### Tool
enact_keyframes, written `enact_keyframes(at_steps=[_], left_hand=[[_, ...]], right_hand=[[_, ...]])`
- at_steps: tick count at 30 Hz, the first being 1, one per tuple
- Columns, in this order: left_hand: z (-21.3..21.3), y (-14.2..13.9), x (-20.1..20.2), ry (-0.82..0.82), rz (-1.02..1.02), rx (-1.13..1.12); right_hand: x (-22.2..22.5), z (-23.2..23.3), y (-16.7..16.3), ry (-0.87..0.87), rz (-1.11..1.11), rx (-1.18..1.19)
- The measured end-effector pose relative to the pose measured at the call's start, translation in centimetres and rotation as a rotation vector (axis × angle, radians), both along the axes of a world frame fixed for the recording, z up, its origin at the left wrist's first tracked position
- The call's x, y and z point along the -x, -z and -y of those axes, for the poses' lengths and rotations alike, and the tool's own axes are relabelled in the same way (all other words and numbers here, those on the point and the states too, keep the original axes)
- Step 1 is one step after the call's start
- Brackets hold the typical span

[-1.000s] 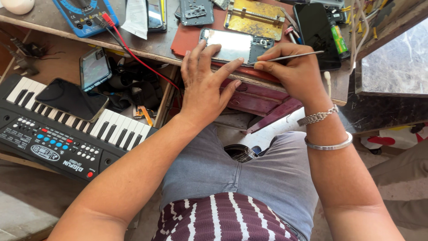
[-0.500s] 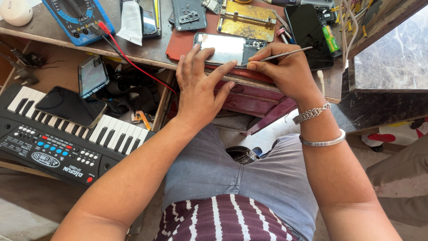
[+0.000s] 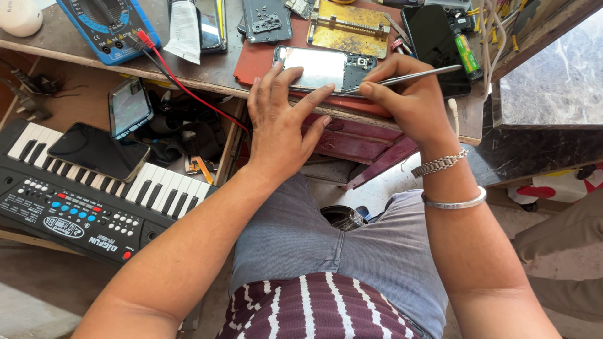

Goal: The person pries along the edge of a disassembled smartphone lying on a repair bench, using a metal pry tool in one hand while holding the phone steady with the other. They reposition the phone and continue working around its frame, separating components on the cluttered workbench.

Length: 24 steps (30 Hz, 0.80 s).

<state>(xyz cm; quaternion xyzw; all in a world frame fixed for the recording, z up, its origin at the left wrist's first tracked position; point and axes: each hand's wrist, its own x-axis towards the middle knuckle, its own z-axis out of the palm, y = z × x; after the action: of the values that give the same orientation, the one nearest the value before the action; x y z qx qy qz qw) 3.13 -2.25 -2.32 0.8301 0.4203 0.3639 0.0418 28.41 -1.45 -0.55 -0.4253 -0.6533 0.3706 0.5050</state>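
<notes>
1. Red-brown work mat [image 3: 264, 59] lies on the wooden bench top [image 3: 75, 50]; an opened smartphone [image 3: 323, 68] rests on it, back cover off, with a shiny metal plate and the dark board section at its right end exposed.
2. Left hand [image 3: 279, 125] lies flat, fingers spread, pressing the phone's near edge and lower-left corner; it pins the phone and does not close around it.
3. Right hand [image 3: 408, 97] pinches a slim metal tool [image 3: 408, 76], tweezers or a probe (cannot tell which), between thumb and fingers; the tip meets the phone's dark right end.
4. Right wrist carries a link bracelet and a plain bangle.
5. Beyond the phone: yellowed metal repair jig [image 3: 348, 28], grey phone back frame [image 3: 267, 20], black phone [image 3: 433, 44].
6. Far left: blue multimeter [image 3: 107, 25] with a red lead trailing over the bench edge.
7. Lower shelf at left: black toy keyboard [image 3: 81, 201] with a dark phone [image 3: 97, 150] lying on its keys.
</notes>
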Motion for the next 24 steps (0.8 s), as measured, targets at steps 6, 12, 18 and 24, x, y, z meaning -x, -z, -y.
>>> enact_keyframes(at_steps=[6, 12, 18, 24], left_hand=[[0.0, -0.1, 0.0, 0.016, 0.029, -0.014], [0.4, -0.4, -0.2, 0.1, 0.141, -0.075], [0.9, -1.0, -0.2, 0.164, 0.187, -0.107], [0.9, -1.6, -0.1, 0.193, 0.207, -0.1]], right_hand=[[0.1, 0.6, -0.1, -0.095, 0.088, -0.115], [0.6, 1.0, -0.4, -0.176, 0.138, -0.191], [0.4, 1.3, -0.6, -0.213, 0.161, -0.224], [-0.3, 1.3, -0.6, -0.235, 0.066, -0.206]])
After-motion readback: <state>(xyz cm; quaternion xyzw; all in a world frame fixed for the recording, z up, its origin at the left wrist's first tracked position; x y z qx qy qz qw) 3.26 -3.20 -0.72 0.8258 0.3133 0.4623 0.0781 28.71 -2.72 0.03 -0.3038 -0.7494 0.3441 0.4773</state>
